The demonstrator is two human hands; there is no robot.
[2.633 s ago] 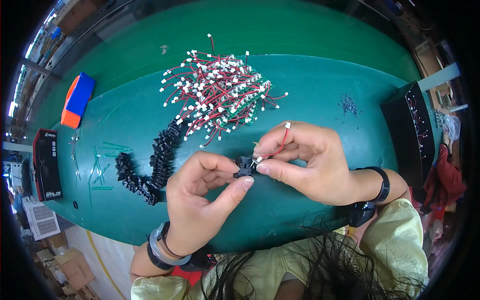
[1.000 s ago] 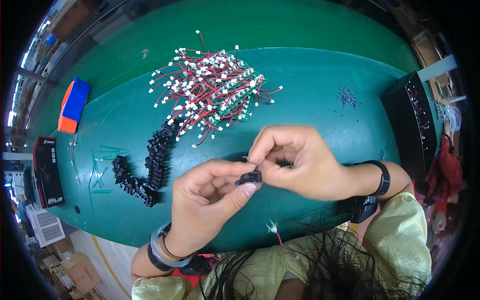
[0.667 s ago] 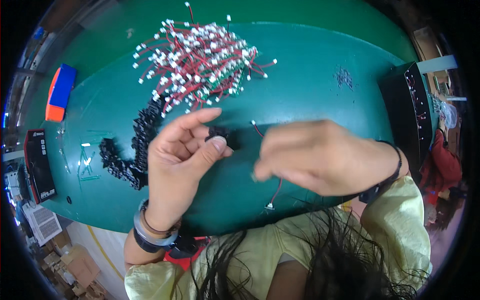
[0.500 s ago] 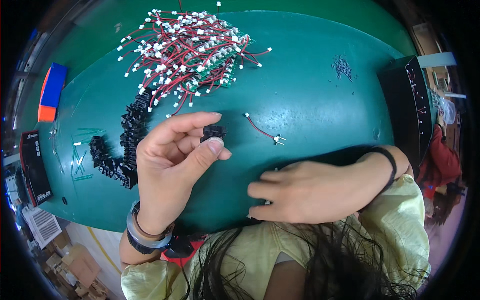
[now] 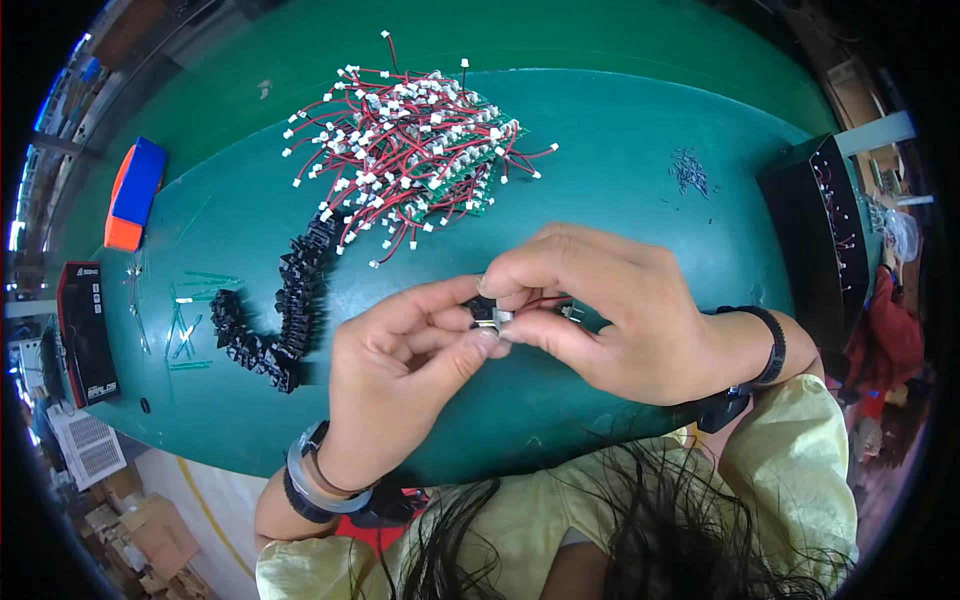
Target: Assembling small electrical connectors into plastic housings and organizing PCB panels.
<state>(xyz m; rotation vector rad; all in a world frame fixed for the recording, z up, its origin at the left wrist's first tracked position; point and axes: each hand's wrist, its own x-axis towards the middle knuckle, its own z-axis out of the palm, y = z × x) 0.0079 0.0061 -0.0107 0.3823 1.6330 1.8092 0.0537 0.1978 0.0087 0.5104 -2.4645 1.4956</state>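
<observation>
My left hand [image 5: 405, 345] pinches a small black plastic housing [image 5: 484, 306] between thumb and fingers, above the middle of the green table. From the right, my right hand [image 5: 610, 310] meets it and pinches a small whitish or silvery piece [image 5: 503, 318] against the housing. Fingertips hide most of both parts, so I cannot tell how they fit together. A red wire lead [image 5: 545, 301] with a white two-pin connector [image 5: 572, 311] shows in the gap between my right thumb and fingers. Whether it is held or lies on the table behind, I cannot tell.
A heap of green circuit boards with red-and-black leads [image 5: 420, 150] covers the far middle. Black housings [image 5: 290, 300] form a curved row at left, near green strips [image 5: 185, 320]. Small dark pins [image 5: 690, 172] lie far right. Boxes [image 5: 85, 330] stand along the left edge, a black one [image 5: 815, 230] at right.
My right hand has risen from the near table and come left to the housing, now with a small piece in its fingers. The whole view has shifted slightly.
</observation>
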